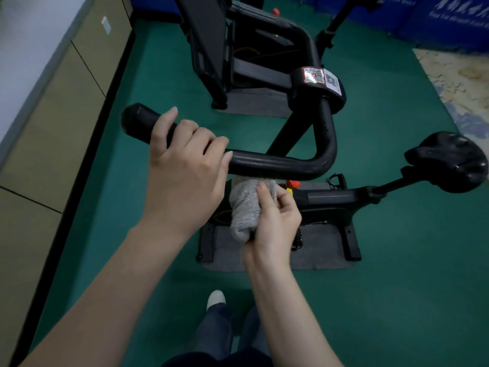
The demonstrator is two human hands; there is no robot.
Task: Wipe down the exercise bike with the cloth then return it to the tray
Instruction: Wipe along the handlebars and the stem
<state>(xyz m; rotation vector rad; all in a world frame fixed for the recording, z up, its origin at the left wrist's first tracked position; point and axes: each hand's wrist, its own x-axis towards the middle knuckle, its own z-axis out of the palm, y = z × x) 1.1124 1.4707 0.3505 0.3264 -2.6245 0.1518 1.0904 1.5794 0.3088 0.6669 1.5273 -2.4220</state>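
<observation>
Our left hand (185, 165) is wrapped round the handlebar (277, 162) of the exercise bike (330, 197), with the fingers curled tight on it. Our right hand (275, 221) pinches the bunched-up gray cloth (243, 205) just under the bar, maybe touching it. The bar runs sideways from our left hand to its bend. The cloth sits right below the bare part, so we think the right hand should lift and rub along it. We see no tray.

Left hand (185, 168), right hand (275, 221): fingers (209, 139) curled.
</observation>
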